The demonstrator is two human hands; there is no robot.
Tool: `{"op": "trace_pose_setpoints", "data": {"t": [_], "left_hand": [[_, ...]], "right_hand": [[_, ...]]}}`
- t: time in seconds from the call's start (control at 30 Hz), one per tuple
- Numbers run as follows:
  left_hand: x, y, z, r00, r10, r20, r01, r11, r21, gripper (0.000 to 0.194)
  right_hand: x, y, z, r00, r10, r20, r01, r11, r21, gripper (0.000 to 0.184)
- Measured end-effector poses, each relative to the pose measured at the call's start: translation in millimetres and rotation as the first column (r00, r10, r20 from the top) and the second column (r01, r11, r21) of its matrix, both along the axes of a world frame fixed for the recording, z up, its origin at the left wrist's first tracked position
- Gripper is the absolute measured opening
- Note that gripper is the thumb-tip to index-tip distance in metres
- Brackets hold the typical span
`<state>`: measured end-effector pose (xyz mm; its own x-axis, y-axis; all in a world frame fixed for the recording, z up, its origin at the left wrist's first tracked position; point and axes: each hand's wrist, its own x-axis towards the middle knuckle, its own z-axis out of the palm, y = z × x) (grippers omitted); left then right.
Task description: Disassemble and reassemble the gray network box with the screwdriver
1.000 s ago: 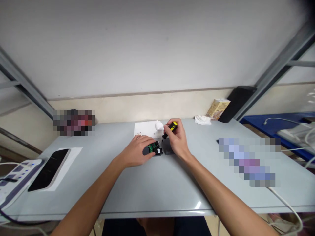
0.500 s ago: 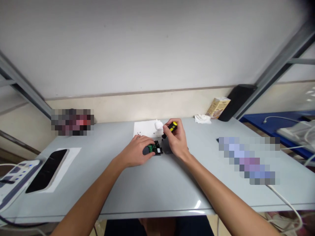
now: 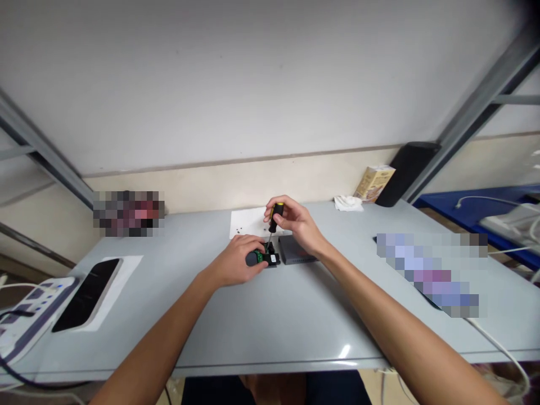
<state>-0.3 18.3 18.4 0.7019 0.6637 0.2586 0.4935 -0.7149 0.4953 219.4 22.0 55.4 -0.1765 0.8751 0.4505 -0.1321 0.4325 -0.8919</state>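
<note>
My right hand (image 3: 297,222) grips a black and yellow screwdriver (image 3: 274,221), held nearly upright. Its thin shaft reaches down to a small dark device with a green circuit board (image 3: 259,256); the tip itself is too small to make out. My left hand (image 3: 238,260) is wrapped round the left side of that device and holds it against the table, covering part of it. A black block with a white label (image 3: 273,259) shows on the device's right part. Just right of it, under my right forearm and hand, lies a flat dark grey case (image 3: 293,251).
Behind my hands lies a white sheet (image 3: 248,219) with several tiny dark bits on it. A phone (image 3: 88,295) and a power strip (image 3: 36,315) are on the left. A crumpled tissue (image 3: 348,203), a yellow carton (image 3: 374,184) and a black cylinder (image 3: 407,174) stand back right.
My right hand has moved left and turned the screwdriver from a slant to nearly upright. The grey case beside the device shows more now. My left hand keeps its hold.
</note>
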Motion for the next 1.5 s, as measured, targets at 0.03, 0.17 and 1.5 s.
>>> {"op": "trace_pose_setpoints", "data": {"t": [0.03,0.17,1.5], "left_hand": [[0,0,-0.2,1.000,-0.004,0.004,0.004,1.000,0.001,0.015],[0,1,-1.7,1.000,-0.001,0.021,0.001,1.000,0.014,0.015],[2,2,-8.2,0.997,-0.008,0.076,0.010,1.000,-0.018,0.014]], "right_hand": [[1,-1,-0.1,0.999,-0.036,0.006,0.036,0.999,0.015,0.016],[5,-4,-3.8,0.972,-0.234,0.017,0.231,0.967,0.107,0.016],[13,1,-11.7,0.990,-0.014,-0.138,0.005,0.998,-0.059,0.023]]}}
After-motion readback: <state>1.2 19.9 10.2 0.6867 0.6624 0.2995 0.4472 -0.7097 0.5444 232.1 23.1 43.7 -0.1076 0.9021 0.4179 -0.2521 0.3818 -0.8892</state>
